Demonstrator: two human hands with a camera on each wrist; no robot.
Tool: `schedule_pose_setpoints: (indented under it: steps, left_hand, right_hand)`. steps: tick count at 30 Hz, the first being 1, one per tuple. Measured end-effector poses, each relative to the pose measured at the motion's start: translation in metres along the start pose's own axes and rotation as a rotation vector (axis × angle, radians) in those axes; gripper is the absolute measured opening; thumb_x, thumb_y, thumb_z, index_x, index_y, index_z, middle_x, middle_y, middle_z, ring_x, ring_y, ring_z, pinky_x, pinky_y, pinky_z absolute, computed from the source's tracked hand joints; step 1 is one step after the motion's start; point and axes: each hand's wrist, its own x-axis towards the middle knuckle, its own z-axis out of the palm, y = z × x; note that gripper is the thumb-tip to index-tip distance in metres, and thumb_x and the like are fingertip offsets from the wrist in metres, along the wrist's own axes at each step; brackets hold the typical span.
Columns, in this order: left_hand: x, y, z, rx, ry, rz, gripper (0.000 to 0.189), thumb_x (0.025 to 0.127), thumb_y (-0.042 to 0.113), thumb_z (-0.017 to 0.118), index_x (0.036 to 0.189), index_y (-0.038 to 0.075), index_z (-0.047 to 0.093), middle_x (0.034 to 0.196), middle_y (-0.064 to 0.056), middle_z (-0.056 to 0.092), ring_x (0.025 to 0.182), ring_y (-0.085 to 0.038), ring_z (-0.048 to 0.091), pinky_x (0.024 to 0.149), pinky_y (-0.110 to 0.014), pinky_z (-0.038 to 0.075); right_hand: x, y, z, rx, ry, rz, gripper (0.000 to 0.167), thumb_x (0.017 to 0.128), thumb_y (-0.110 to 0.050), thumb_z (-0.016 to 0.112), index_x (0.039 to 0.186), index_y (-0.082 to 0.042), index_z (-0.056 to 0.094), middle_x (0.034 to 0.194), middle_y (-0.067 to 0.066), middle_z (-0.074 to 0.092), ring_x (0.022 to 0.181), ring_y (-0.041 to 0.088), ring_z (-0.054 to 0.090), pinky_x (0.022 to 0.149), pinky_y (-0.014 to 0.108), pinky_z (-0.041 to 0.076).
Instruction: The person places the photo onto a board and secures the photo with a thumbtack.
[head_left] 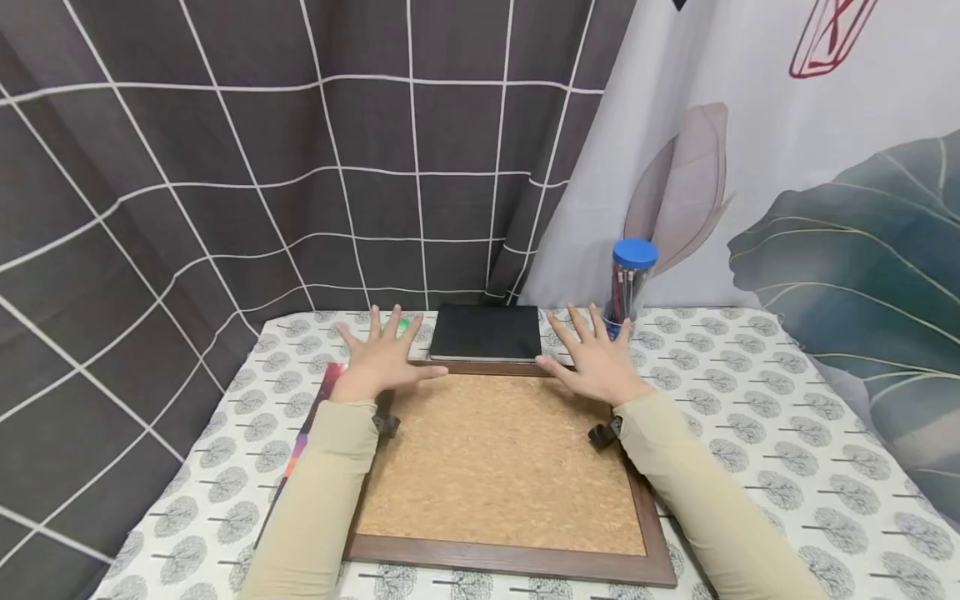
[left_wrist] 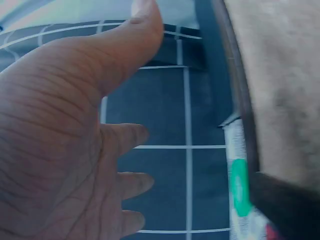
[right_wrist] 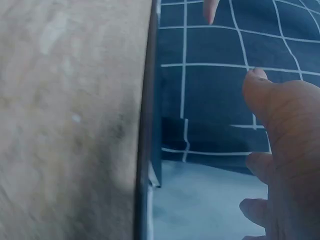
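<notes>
The framed corkboard (head_left: pixel 510 467) lies flat on the table (head_left: pixel 757 475), below and between the left hand (head_left: pixel 380 360) and the right hand (head_left: pixel 596 363), presumably so that both can reach its face. Both hands are released, fingers spread, holding nothing. A black notebook (head_left: pixel 486 333) lies just beyond the board between the two hands, perhaps to leave the cork uncovered. A bright-coloured item (head_left: pixel 327 383) shows beside the left wrist, partly hidden by the sleeve. A blue-lidded jar (head_left: pixel 624 296) stands just behind the right hand, likely upright to keep its contents together. The wrist views reveal gaps between hands and cork, unclear from the head; the left one shows more of a green object (left_wrist: pixel 241 187); only the head view shows the jar.
</notes>
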Motion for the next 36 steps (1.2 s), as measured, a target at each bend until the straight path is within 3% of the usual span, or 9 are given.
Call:
schedule_pose_setpoints:
  steps: [3, 6, 9, 12, 14, 17, 24, 30, 36]
  left_hand:
    - [-0.003, -0.003, -0.006, -0.024, 0.013, -0.024, 0.111, 0.077, 0.085, 0.055, 0.162, 0.025, 0.017, 0.168, -0.015, 0.001, 0.149, -0.045, -0.011, 0.093, -0.083, -0.018]
    - [-0.006, -0.016, -0.012, -0.074, 0.017, -0.058, 0.106, 0.081, 0.079, 0.058, 0.161, 0.021, 0.021, 0.167, -0.018, 0.008, 0.149, -0.048, -0.003, 0.093, -0.083, -0.017]
    - [-0.007, -0.044, -0.015, -0.129, -0.005, -0.117, 0.099, 0.087, 0.073, 0.056, 0.159, 0.012, 0.026, 0.162, -0.024, 0.021, 0.145, -0.053, 0.018, 0.100, -0.084, 0.005]
    - [-0.009, -0.075, -0.013, -0.230, -0.038, -0.188, 0.093, 0.092, 0.064, 0.056, 0.156, 0.002, 0.029, 0.155, -0.030, 0.032, 0.137, -0.055, 0.033, 0.103, -0.075, 0.027]
    - [-0.011, -0.091, -0.009, -0.304, -0.053, -0.231, 0.089, 0.095, 0.058, 0.056, 0.154, -0.004, 0.030, 0.152, -0.032, 0.035, 0.136, -0.055, 0.035, 0.105, -0.069, 0.031]
    - [-0.011, -0.108, 0.001, -0.411, -0.052, -0.261, 0.084, 0.098, 0.050, 0.058, 0.150, -0.010, 0.031, 0.149, -0.035, 0.037, 0.135, -0.055, 0.035, 0.109, -0.064, 0.030]
    - [-0.004, -0.120, 0.021, -0.585, -0.033, -0.253, 0.070, 0.091, 0.025, 0.070, 0.139, -0.016, 0.041, 0.135, -0.038, 0.049, 0.124, -0.051, 0.048, 0.106, -0.058, 0.037]
    - [-0.002, -0.123, 0.029, -0.597, 0.022, -0.236, 0.052, 0.084, 0.013, 0.073, 0.125, -0.012, 0.053, 0.118, -0.033, 0.060, 0.106, -0.045, 0.057, 0.096, -0.054, 0.044]
    - [-0.004, -0.128, 0.034, -0.658, 0.024, -0.252, 0.033, 0.083, 0.006, 0.069, 0.111, -0.008, 0.061, 0.110, -0.027, 0.059, 0.097, -0.036, 0.055, 0.087, -0.047, 0.047]
  right_hand:
    - [-0.010, 0.009, -0.008, 0.036, -0.013, -0.006, 0.086, 0.094, -0.076, 0.037, 0.162, -0.027, 0.017, 0.168, 0.011, 0.009, 0.151, 0.044, 0.004, 0.104, 0.081, 0.000]
    - [-0.022, 0.029, -0.013, 0.113, -0.015, -0.058, 0.081, 0.097, -0.066, 0.046, 0.162, -0.024, 0.020, 0.167, 0.012, 0.010, 0.150, 0.045, 0.010, 0.106, 0.078, 0.010]
    - [-0.031, 0.059, -0.010, 0.269, 0.020, -0.135, 0.072, 0.100, -0.047, 0.057, 0.159, -0.016, 0.029, 0.164, 0.018, 0.023, 0.146, 0.047, 0.023, 0.108, 0.073, 0.021]
    - [-0.034, 0.087, -0.003, 0.425, 0.069, -0.166, 0.059, 0.102, -0.029, 0.061, 0.151, -0.005, 0.041, 0.151, 0.023, 0.043, 0.133, 0.046, 0.044, 0.103, 0.066, 0.036]
    - [-0.036, 0.102, 0.000, 0.489, 0.102, -0.138, 0.049, 0.102, -0.023, 0.060, 0.144, -0.002, 0.049, 0.138, 0.021, 0.056, 0.121, 0.042, 0.055, 0.095, 0.060, 0.046]
    - [-0.041, 0.121, 0.006, 0.526, 0.098, -0.042, 0.038, 0.103, -0.028, 0.059, 0.134, -0.006, 0.059, 0.118, 0.013, 0.068, 0.102, 0.031, 0.063, 0.081, 0.048, 0.054]
    - [-0.053, 0.149, 0.018, 0.575, -0.049, 0.116, 0.034, 0.100, -0.039, 0.062, 0.120, -0.013, 0.069, 0.102, 0.004, 0.069, 0.084, 0.016, 0.061, 0.075, 0.032, 0.049]
    - [-0.056, 0.159, 0.016, 0.687, -0.115, 0.059, 0.024, 0.096, -0.028, 0.070, 0.114, -0.014, 0.071, 0.098, 0.007, 0.066, 0.080, 0.017, 0.057, 0.070, 0.029, 0.047]
    - [-0.055, 0.159, 0.021, 0.706, -0.116, 0.020, 0.013, 0.092, -0.025, 0.075, 0.103, -0.018, 0.074, 0.095, 0.001, 0.069, 0.074, 0.016, 0.055, 0.065, 0.028, 0.045]
